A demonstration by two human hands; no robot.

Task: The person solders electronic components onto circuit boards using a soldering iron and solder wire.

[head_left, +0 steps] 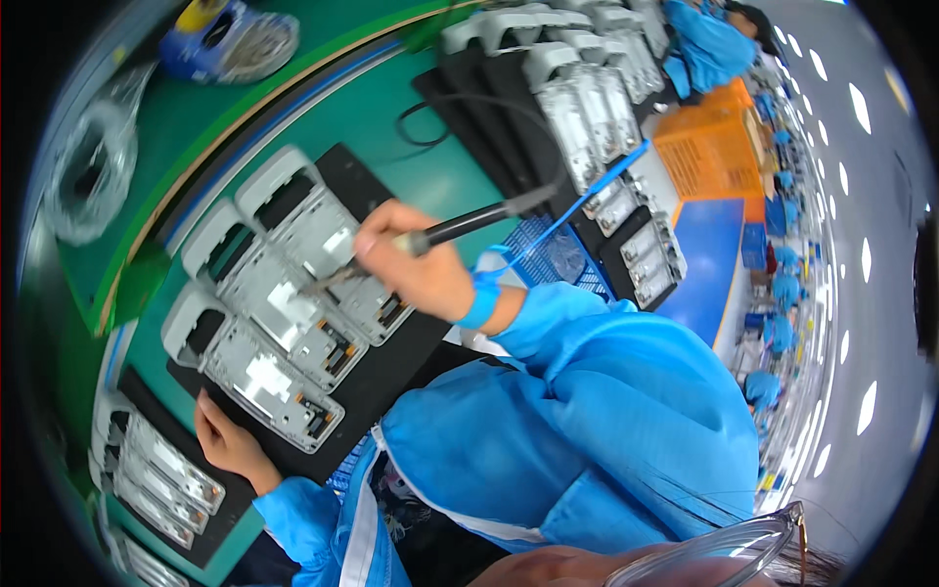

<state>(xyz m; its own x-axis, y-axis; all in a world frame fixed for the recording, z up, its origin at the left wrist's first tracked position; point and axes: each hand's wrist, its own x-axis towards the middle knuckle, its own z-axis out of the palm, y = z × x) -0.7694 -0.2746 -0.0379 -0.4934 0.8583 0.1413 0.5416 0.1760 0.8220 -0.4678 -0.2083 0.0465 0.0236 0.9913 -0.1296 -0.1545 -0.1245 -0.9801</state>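
My right hand (425, 269) is closed round the black handle of a soldering iron (469, 223). The iron's thin metal tip points left and down at the middle one of three pale grey plastic housings (284, 303). These lie side by side on a black foam board (391, 362), each with a loop-shaped handle end and small orange and black parts at the other end. My left hand (233, 448) rests at the near left edge of the board, beside the nearest housing (264, 382), its visible fingers stretched out and holding nothing that I can see.
More housings (161, 479) lie on another board at lower left; several (587, 108) stand at the back. A blue basket (533, 245) and an orange crate (709, 147) are to the right. A clear tape roll (93, 176) sits far left. A co-worker (714, 44) is at upper right.
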